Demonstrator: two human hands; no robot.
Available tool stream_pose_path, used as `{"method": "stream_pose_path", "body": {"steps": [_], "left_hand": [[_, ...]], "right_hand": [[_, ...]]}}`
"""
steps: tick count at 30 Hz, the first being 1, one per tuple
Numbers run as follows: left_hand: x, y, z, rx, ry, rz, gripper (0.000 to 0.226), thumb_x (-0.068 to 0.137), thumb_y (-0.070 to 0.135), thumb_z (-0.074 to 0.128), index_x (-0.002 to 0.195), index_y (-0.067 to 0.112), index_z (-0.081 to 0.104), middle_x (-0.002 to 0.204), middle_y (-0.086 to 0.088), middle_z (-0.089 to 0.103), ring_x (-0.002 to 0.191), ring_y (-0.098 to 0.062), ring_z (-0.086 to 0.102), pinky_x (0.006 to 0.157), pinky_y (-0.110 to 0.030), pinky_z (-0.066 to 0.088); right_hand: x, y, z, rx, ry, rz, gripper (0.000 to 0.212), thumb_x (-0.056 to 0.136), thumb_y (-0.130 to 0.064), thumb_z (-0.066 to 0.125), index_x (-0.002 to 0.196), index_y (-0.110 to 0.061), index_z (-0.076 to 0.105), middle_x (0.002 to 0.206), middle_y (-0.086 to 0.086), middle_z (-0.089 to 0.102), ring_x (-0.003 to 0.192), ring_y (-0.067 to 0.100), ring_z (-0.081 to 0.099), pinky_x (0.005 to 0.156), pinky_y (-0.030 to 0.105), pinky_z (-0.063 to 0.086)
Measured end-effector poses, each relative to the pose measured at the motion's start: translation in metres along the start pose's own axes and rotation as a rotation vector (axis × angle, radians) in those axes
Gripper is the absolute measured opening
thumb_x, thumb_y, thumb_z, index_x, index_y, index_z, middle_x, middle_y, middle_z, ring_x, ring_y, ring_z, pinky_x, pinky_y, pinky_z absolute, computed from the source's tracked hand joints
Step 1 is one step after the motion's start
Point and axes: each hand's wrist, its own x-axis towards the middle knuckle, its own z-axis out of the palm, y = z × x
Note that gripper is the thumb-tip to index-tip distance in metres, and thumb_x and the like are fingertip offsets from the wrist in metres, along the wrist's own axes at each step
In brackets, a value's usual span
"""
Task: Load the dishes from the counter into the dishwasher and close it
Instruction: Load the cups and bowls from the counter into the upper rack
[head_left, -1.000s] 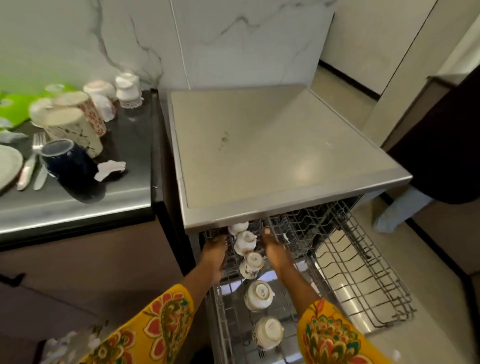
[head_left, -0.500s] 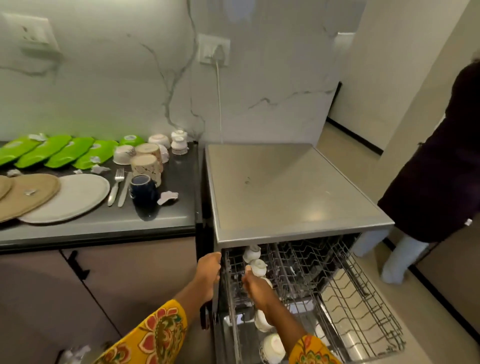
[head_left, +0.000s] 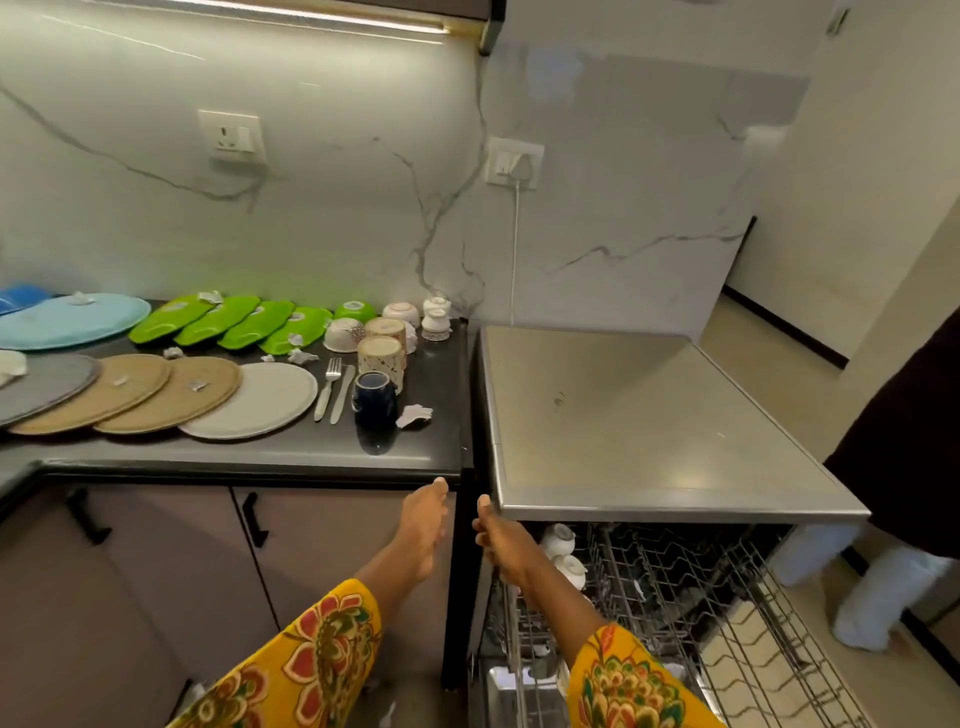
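Far up and left of our left hand (head_left: 423, 525), the plates (head_left: 249, 400), fork (head_left: 328, 387) and blue mug (head_left: 374, 399) sit on the desk (head_left: 234, 452). That hand's loose and empty, fingers reaching up just under the desk edge. Our right hand (head_left: 501, 543) sits just beside it, also holding nothing, with white cups (head_left: 563, 553) right next to it in the pulled-out dishwasher rack (head_left: 675, 566).
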Motion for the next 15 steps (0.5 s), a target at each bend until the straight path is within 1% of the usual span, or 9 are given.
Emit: {"method": "stream_pose_path", "body": {"steps": [2,4,5,6,8,10,12,14,15], "left_hand": [[0.003,0.007,-0.006,-0.035,0.027,0.004,0.024,0.101,0.026,0.039,0.079,0.022,0.05,0.075,0.008,0.044,0.065,-0.005,0.038,0.059,-0.021,0.032],[0.008,0.013,-0.013,-0.051,0.056,0.017,0.025,0.101,0.028,0.039,0.078,0.023,0.048,0.073,0.008,0.043,0.063,-0.005,0.037,0.058,-0.02,0.031],[0.012,0.016,-0.016,-0.057,0.067,0.023,0.025,0.1,0.028,0.039,0.078,0.023,0.047,0.074,0.008,0.043,0.063,-0.005,0.037,0.058,-0.02,0.031],[0.016,0.018,-0.019,-0.062,0.08,0.023,0.024,0.1,0.029,0.039,0.078,0.023,0.047,0.075,0.008,0.043,0.064,-0.005,0.037,0.058,-0.021,0.031],[0.025,0.024,-0.025,-0.08,0.112,0.03,0.023,0.1,0.03,0.04,0.079,0.023,0.047,0.076,0.007,0.042,0.065,-0.005,0.037,0.059,-0.022,0.031],[0.036,0.03,-0.032,-0.1,0.163,0.032,0.021,0.099,0.031,0.041,0.082,0.021,0.048,0.075,0.006,0.041,0.064,-0.006,0.036,0.059,-0.023,0.031],[0.051,0.039,-0.038,-0.13,0.199,0.036,0.02,0.099,0.032,0.042,0.093,0.016,0.053,0.076,0.003,0.041,0.065,-0.009,0.037,0.06,-0.024,0.032],[0.067,0.048,-0.044,-0.169,0.209,0.049,0.025,0.099,0.031,0.042,0.109,0.013,0.054,0.088,-0.002,0.05,0.078,-0.014,0.046,0.073,-0.028,0.039],[0.075,0.054,-0.047,-0.186,0.217,0.07,0.029,0.099,0.031,0.041,0.117,0.012,0.054,0.099,-0.004,0.053,0.09,-0.017,0.049,0.084,-0.032,0.04]], "right_hand": [[0.003,-0.009,0.005,-0.029,-0.005,-0.019,0.046,0.095,-0.059,0.026,0.089,-0.027,0.059,0.103,0.002,0.056,0.098,0.017,0.052,0.094,0.031,0.041],[0.008,-0.016,0.009,-0.055,-0.023,-0.039,0.055,0.095,-0.059,0.025,0.113,-0.02,0.06,0.119,0.006,0.057,0.113,0.02,0.052,0.103,0.035,0.04],[0.011,-0.019,0.012,-0.059,-0.033,-0.046,0.059,0.095,-0.059,0.024,0.121,-0.018,0.057,0.122,0.005,0.056,0.116,0.019,0.051,0.101,0.033,0.04],[0.015,-0.023,0.014,-0.059,-0.043,-0.052,0.059,0.094,-0.06,0.024,0.121,-0.02,0.057,0.119,0.002,0.056,0.113,0.017,0.052,0.096,0.031,0.041],[0.024,-0.031,0.02,-0.05,-0.045,-0.066,0.059,0.09,-0.065,0.024,0.119,-0.024,0.055,0.11,-0.003,0.051,0.102,0.012,0.051,0.084,0.027,0.038],[0.036,-0.039,0.026,-0.043,-0.022,-0.068,0.067,0.08,-0.076,0.025,0.118,-0.028,0.053,0.108,-0.003,0.046,0.089,0.007,0.046,0.075,0.025,0.036],[0.05,-0.048,0.031,-0.014,0.002,-0.067,0.07,0.084,-0.073,0.027,0.125,-0.022,0.053,0.114,0.0,0.05,0.096,0.011,0.049,0.082,0.029,0.038],[0.063,-0.058,0.032,0.006,0.003,-0.052,0.065,0.091,-0.064,0.028,0.13,-0.018,0.052,0.126,0.004,0.053,0.111,0.019,0.05,0.093,0.034,0.039],[0.069,-0.064,0.032,0.03,-0.007,-0.052,0.061,0.093,-0.062,0.028,0.124,-0.017,0.054,0.125,0.005,0.053,0.112,0.02,0.051,0.093,0.033,0.039]]}}
